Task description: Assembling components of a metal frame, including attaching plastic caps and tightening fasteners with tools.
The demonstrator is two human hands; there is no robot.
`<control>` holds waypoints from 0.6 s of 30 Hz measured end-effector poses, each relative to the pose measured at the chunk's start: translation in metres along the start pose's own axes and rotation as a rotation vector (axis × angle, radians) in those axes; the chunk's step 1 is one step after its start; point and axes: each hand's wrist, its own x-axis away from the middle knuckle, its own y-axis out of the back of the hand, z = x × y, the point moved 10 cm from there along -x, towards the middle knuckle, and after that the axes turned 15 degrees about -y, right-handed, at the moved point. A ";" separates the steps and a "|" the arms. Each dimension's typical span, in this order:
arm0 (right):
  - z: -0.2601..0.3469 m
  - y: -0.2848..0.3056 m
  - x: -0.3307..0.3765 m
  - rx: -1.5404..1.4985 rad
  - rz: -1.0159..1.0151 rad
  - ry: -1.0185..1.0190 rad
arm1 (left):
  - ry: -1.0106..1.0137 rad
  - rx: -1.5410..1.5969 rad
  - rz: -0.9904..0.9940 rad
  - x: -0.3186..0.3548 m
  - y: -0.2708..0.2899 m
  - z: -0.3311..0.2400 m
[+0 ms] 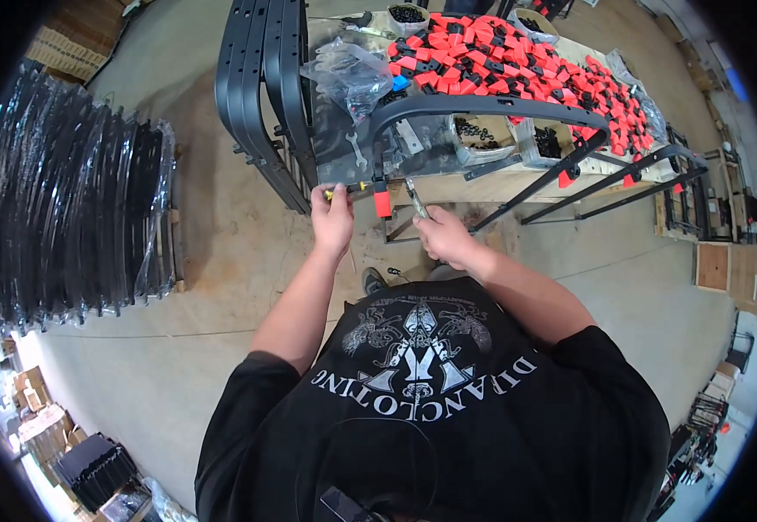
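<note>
My left hand (333, 217) is closed around a slim yellow-and-black tool (330, 195), perhaps a screwdriver, pointing right toward a black metal frame (496, 105). On the frame's near post sits a red-and-black plastic piece (383, 202), between my two hands. My right hand (446, 237) grips a silver metal wrench (416, 198); its far end reaches up beside the post. Whether either tool touches the post is too small to tell. A loose open-ended wrench (356, 150) lies on the dark work surface (333, 130) just beyond my left hand.
Red-and-black plastic pieces (500, 56) heap the table, beside boxes of small black parts (478, 135) and a plastic bag (352, 74). More black frames (261, 96) stand left of the table. Wrapped black stock (74, 200) is stacked on a pallet at left.
</note>
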 end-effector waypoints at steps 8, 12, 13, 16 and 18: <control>0.029 -0.005 0.009 0.051 -0.198 0.231 | 0.062 0.069 0.033 -0.022 -0.006 0.017; 0.024 -0.001 0.007 0.175 -0.128 0.173 | 0.151 0.113 0.030 -0.015 -0.002 0.022; 0.023 0.007 0.007 0.169 -0.126 0.173 | 0.190 0.135 0.041 -0.014 -0.005 0.025; -0.003 0.003 0.003 -0.211 0.136 -0.061 | 0.229 0.181 0.025 -0.011 -0.005 0.027; -0.009 0.009 -0.001 -0.329 0.182 -0.053 | 0.235 0.185 0.044 -0.012 -0.005 0.026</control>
